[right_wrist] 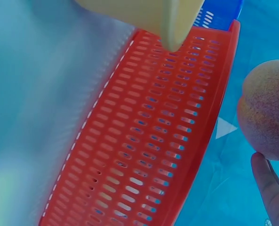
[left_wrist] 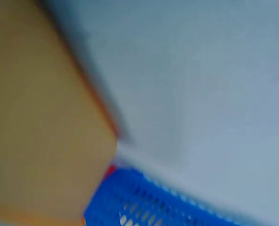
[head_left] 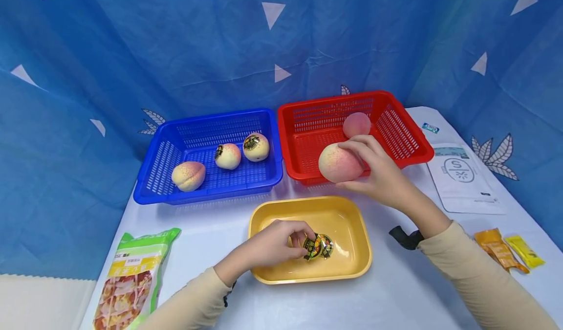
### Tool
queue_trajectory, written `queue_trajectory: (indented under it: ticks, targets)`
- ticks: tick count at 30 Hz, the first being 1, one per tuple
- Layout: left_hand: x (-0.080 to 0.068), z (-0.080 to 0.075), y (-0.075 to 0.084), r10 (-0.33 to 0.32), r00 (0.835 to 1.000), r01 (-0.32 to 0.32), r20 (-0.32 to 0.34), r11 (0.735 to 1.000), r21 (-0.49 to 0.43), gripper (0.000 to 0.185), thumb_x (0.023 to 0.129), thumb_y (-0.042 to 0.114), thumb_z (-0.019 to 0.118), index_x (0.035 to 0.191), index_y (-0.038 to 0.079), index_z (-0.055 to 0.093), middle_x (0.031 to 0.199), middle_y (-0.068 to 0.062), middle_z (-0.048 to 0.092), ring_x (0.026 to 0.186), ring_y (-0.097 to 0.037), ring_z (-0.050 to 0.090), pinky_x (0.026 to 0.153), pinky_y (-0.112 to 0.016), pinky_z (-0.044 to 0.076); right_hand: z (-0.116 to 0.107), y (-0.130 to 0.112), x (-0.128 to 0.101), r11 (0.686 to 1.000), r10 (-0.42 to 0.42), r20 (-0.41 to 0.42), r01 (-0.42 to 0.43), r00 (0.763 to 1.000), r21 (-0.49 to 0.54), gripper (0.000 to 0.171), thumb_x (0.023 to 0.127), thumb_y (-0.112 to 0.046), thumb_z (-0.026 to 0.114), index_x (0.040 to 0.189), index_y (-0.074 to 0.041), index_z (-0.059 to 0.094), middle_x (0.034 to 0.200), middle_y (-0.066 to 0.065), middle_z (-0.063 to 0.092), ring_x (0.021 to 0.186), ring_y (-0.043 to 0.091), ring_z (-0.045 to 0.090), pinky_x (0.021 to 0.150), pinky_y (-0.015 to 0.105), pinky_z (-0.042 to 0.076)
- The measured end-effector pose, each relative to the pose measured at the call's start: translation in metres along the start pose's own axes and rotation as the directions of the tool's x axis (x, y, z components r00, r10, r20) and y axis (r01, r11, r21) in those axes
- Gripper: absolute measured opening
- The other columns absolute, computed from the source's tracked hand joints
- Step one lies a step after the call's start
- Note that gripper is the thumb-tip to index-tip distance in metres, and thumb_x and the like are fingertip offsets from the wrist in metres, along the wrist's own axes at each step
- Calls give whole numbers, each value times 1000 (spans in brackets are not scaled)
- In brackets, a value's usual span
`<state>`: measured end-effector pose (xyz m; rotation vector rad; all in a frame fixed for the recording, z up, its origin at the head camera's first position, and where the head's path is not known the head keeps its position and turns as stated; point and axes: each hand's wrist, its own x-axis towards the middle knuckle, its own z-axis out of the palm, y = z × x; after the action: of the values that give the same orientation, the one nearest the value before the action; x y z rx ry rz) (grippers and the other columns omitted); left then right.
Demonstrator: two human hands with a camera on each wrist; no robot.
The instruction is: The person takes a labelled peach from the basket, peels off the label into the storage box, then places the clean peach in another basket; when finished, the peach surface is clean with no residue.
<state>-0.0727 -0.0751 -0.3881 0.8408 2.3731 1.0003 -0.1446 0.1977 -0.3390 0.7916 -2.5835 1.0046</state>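
My right hand (head_left: 378,171) grips a pink and cream peach (head_left: 338,164), held over the front rim of the red basket (head_left: 303,176). In the right wrist view the same peach (right_wrist: 266,110) shows at the right edge, with fingertips (right_wrist: 266,179) against it. Another peach (head_left: 357,124) lies inside the red basket. My left hand (head_left: 272,244) reaches into the yellow tray (head_left: 352,222). Its thumb and curled fingers pinch a small shiny packet with a black label (head_left: 311,248); a similar round-printed piece (head_left: 326,245) lies right beside it. The left wrist view is blurred and hides the fingers.
Behind the tray, the blue basket (head_left: 211,193) holds three peaches, two with black labels. A green food bag (head_left: 134,278) lies at left. At right are a white pouch (head_left: 466,178), an orange packet (head_left: 499,247) and a yellow packet (head_left: 525,251). Blue curtains hang behind the table.
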Motion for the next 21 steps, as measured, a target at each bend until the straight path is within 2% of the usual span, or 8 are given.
queue_trajectory:
  ticks: [3, 6, 11, 13, 16, 18, 19, 21]
  targets:
    - [5, 9, -2, 7, 1000, -9, 30, 998, 64, 24, 87, 10, 74, 110, 15, 69, 80, 12, 60, 74, 1, 54, 71, -15, 48, -1, 1, -2, 1000, 9, 0, -9, 1000, 11, 79, 68, -17, 92, 137, -13, 54, 134, 10, 48, 127, 26, 45, 95, 55, 54]
    - [9, 15, -4, 19, 999, -24, 34, 985, 170, 25, 88, 10, 72, 112, 16, 68, 79, 12, 58, 73, -1, 52, 70, -15, 46, -1, 2, -3, 1000, 16, 2, -16, 1000, 19, 79, 68, -17, 92, 137, -14, 54, 135, 10, 47, 128, 26, 44, 95, 55, 54]
    - [12, 19, -4, 34, 999, -35, 7, 938, 344, 34, 90, 11, 70, 123, 18, 63, 98, 9, 66, 89, -4, 60, 84, -21, 53, -2, 4, -5, 998, 53, 10, -53, 999, 19, 79, 69, -19, 91, 139, -16, 53, 137, 9, 47, 129, 26, 43, 92, 55, 56]
    - [11, 19, -3, 41, 999, -34, -9, 915, 401, 39, 89, 13, 72, 127, 18, 61, 104, 6, 67, 93, -6, 62, 85, -23, 54, -3, 5, -6, 998, 65, 9, -65, 998, 18, 80, 69, -18, 91, 139, -16, 53, 137, 8, 47, 130, 25, 43, 91, 55, 56]
    - [10, 17, 0, 75, 996, -38, -58, 874, 484, 40, 89, 19, 74, 127, 18, 62, 100, 3, 62, 87, -9, 58, 77, -23, 53, -5, 7, -6, 997, 79, -4, -79, 997, 18, 81, 68, -17, 92, 139, -16, 53, 137, 7, 47, 130, 22, 43, 91, 54, 56]
    - [9, 14, 2, 113, 988, -39, -109, 849, 526, 39, 89, 24, 74, 126, 18, 64, 100, 1, 59, 86, -11, 56, 73, -23, 52, -7, 10, -7, 996, 89, -18, -88, 996, 16, 82, 67, -16, 93, 139, -16, 53, 138, 7, 47, 131, 21, 42, 91, 51, 57]
    - [10, 10, 3, 136, 981, -39, -140, 838, 544, 39, 88, 26, 74, 126, 18, 64, 102, 0, 59, 88, -12, 55, 74, -24, 52, -8, 11, -7, 995, 97, -25, -97, 995, 14, 82, 67, -16, 93, 139, -16, 53, 138, 6, 47, 130, 20, 42, 91, 45, 58]
    - [11, 2, 5, 192, 957, -36, -219, 824, 565, 40, 88, 27, 74, 126, 17, 65, 109, -2, 60, 96, -16, 56, 81, -28, 53, -12, 14, -8, 993, 116, -41, -115, 992, 14, 83, 66, -16, 93, 139, -16, 53, 138, 6, 47, 130, 18, 42, 91, 29, 58]
